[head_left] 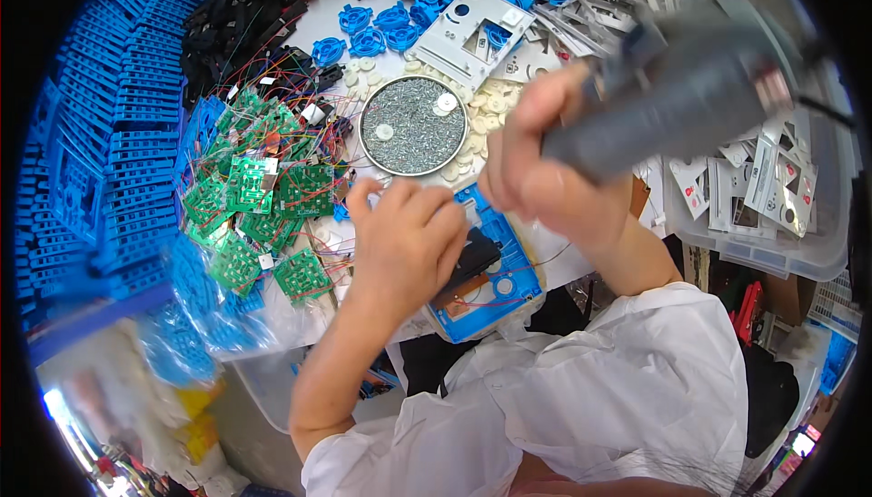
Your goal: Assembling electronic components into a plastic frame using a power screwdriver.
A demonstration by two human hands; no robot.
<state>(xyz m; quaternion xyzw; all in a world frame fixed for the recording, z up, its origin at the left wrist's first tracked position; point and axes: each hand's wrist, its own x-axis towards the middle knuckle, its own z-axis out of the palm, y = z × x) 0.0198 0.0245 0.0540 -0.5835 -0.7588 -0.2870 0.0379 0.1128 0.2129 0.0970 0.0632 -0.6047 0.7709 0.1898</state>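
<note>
In my right hand (554, 165) is a dark grey power screwdriver (668, 111), blurred by motion and raised above the table's right side. The fingers wrap round its grip. My left hand (404, 233) is closed, its fingers curled at the left edge of a blue plastic housing (518, 265); what they pinch, if anything, is hidden. A black part (472, 261) lies in the housing beside those fingers, and a thin red wire runs across it. Just beyond both hands stands a round dish (409, 138) full of small metal screws, with white discs on top.
Green circuit boards (263, 188) with red wires are heaped on the left, beside stacked blue plastic frames (145, 134). Blue round parts (368, 41), cream discs (490, 102) and a white panel (472, 34) lie at the back. A clear bin (822, 256) of white panels stands right.
</note>
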